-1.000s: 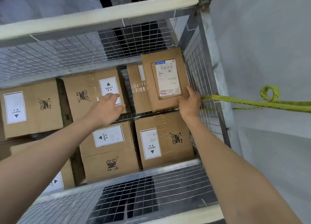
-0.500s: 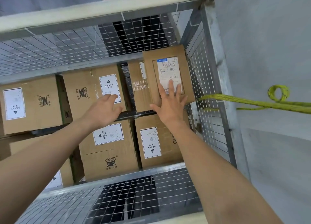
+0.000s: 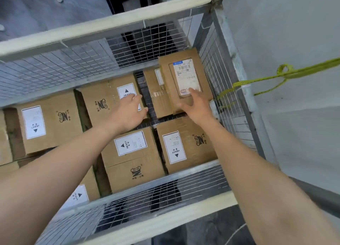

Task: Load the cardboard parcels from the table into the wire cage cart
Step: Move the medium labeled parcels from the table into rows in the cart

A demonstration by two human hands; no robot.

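parcel (image 3: 184,75) at 1 o'clock in cage cart (image 3: 110,27), riding high, close to right mesh | right grip (image 3: 195,106) spread flat on its label face, likely pressing it down to seat | left grip (image 3: 128,114) loose on HEAVY box (image 3: 103,101) at 11 o'clock, likely bracing

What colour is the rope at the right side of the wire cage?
The rope is yellow-green; it shows best in the head view.

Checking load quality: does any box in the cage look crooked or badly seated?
Yes. The labelled parcel in the far right corner of the cage sits tilted, partly over the box beside it, not flat. The right hand rests straight fingers on it.
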